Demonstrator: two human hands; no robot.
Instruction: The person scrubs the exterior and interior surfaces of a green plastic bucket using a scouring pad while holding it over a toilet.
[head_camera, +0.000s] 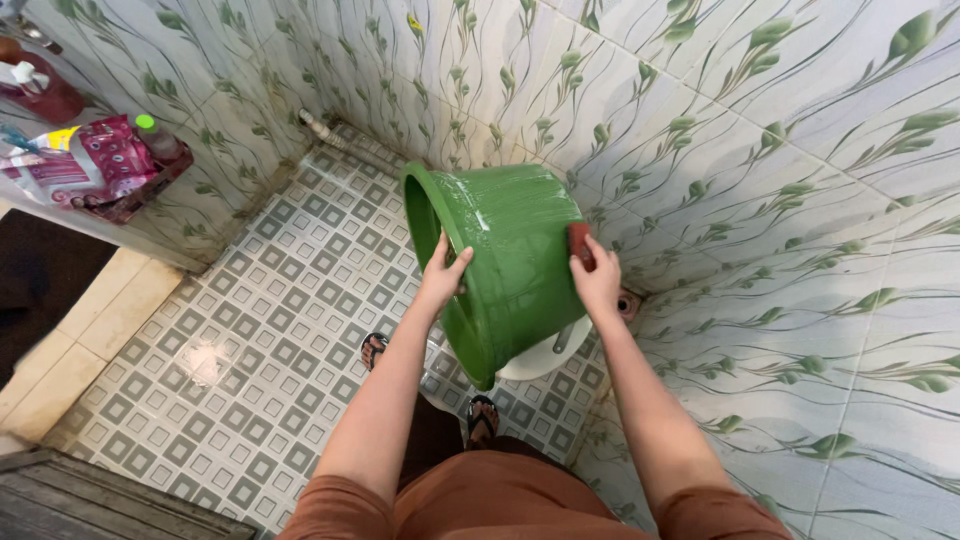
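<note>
**Inspector:** Which step was in hand at that moment?

**Technician:** By my judgement, scrubbing the outer wall of the green plastic basin (510, 265). The basin was held off the floor, tipped on its side with the open mouth facing left, close to the corner of the tiled wall (760, 200). It sat above a white object (545, 360) on the floor, partly hidden; I could not identify that item.

**Inspector:** State of each grip?

**Technician:** The left hand (440, 275) was closed over the basin's rim, thumb on the outside, bracing it. The right hand (597, 280) pressed a dark red scrub pad (580, 243) flat against the basin's side, fingers clamped around the pad.

**Inspector:** What would the next move have called for?

**Technician:** In my estimate, a steady brace from the left hand while the pad travelled across the curved wall, and a rotation of the basin to present unscrubbed surface. The wall looked wet, so a slip was a risk.

**Inspector:** Count the items.

**Technician:** One basin, one pad, two hands. Two sandalled feet (480, 420) on the patterned floor tiles (250, 330). One wall-mounted rack (130, 190) at upper left, holding at least one pink pouch (85, 160) and one green-capped bottle (155, 135); further items there were too cramped to count. One pipe stub (318, 127) at the wall base.
</note>
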